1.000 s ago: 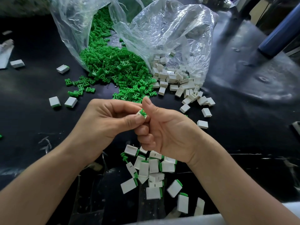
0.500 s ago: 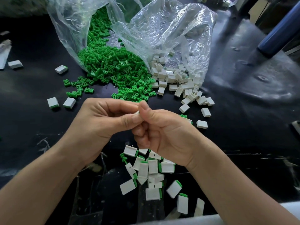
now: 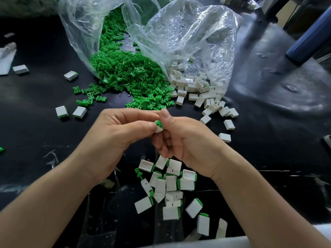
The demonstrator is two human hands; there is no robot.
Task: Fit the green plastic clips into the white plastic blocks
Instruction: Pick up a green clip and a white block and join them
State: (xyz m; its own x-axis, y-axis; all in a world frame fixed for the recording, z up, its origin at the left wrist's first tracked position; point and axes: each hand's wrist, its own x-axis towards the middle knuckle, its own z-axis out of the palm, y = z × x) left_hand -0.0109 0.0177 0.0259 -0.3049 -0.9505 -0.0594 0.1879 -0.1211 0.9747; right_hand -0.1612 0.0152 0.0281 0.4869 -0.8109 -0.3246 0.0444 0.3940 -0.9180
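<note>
Your left hand [image 3: 114, 133] and right hand [image 3: 186, 140] together pinch a white block [image 3: 158, 130] with a green clip [image 3: 159, 123] seated in it, just nearer you than the clip pile [image 3: 129, 77].

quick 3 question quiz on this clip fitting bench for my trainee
1. True or false: the green clips lie left of the loose white blocks.
2. What do the left hand and right hand pinch between them? A a white block with a green clip; B a bare clip; C nothing.
3. Fill in: both loose heaps spill from clear plastic ____.
Key: 1 true; 2 A; 3 bags
</note>
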